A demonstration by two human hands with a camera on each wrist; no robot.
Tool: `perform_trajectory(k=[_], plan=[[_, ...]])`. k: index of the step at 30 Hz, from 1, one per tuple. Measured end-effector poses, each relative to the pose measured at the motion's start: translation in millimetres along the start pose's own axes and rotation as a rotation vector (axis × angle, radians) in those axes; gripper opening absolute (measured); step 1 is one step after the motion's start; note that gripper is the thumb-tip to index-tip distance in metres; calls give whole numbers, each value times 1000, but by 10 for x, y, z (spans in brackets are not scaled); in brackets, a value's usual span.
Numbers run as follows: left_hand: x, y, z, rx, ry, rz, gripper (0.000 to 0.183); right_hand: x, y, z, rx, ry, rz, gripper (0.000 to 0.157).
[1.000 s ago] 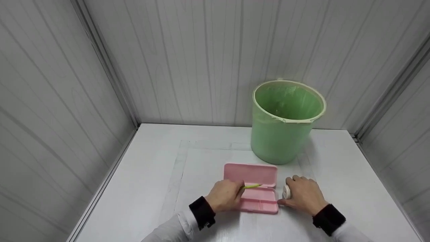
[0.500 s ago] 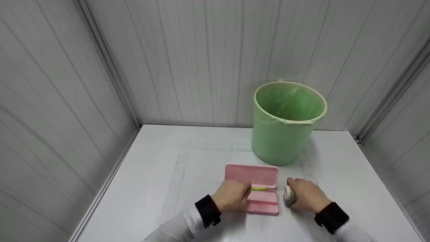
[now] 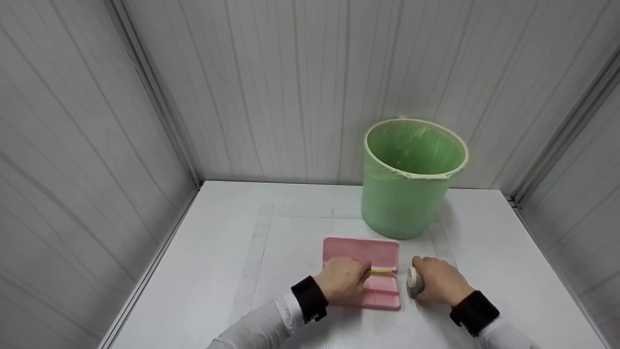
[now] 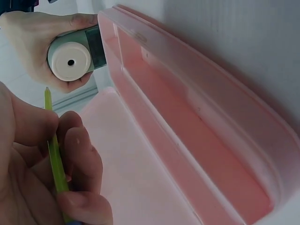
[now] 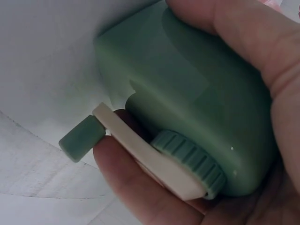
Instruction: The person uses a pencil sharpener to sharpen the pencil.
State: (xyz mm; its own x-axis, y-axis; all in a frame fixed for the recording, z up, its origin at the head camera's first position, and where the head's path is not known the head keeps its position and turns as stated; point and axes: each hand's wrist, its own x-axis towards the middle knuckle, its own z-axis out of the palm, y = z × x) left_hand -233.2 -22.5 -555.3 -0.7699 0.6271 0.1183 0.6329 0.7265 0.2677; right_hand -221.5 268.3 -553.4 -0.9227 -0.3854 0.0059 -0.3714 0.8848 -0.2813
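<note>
My left hand (image 3: pixel 343 280) pinches a yellow-green pencil (image 4: pixel 56 164) above the pink pencil case, its tip toward the sharpener. In my right hand (image 3: pixel 443 281) is a green crank pencil sharpener (image 5: pixel 187 93), gripped around its body at the table. The sharpener's cream round face (image 4: pixel 71 62) with a dark central hole is turned to the pencil; a gap separates tip and hole. A cream crank arm (image 5: pixel 145 154) with a green knob (image 5: pixel 82 139) shows in the right wrist view. The pencil case (image 3: pixel 382 299) lies open between the hands, its left part hidden by my left hand.
A light green bucket (image 3: pixel 404 208) stands behind the case on the white table (image 3: pixel 223 232). Grey panel walls (image 3: pixel 271 87) enclose the table at the back and both sides.
The left hand has moved right with the pencil, bringing the tip nearer the sharpener. The right hand's fingers have closed further around the sharpener, now tilted to show more of its green body.
</note>
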Motion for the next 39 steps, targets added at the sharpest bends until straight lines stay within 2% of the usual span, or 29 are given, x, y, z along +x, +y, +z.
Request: perform_trajectory(k=[9, 17, 27, 39], plan=[[135, 107, 48, 40, -61, 6, 15, 16, 6, 11, 0, -7, 16, 57], [210, 179, 70, 79, -98, -1, 13, 0, 11, 33, -46, 78, -37, 57], [257, 229, 101, 83, -135, -19, 6, 0, 7, 23, -49, 62, -17, 57], [377, 331, 164, 165, -121, 7, 10, -12, -11, 54, -36, 52, -5, 59]])
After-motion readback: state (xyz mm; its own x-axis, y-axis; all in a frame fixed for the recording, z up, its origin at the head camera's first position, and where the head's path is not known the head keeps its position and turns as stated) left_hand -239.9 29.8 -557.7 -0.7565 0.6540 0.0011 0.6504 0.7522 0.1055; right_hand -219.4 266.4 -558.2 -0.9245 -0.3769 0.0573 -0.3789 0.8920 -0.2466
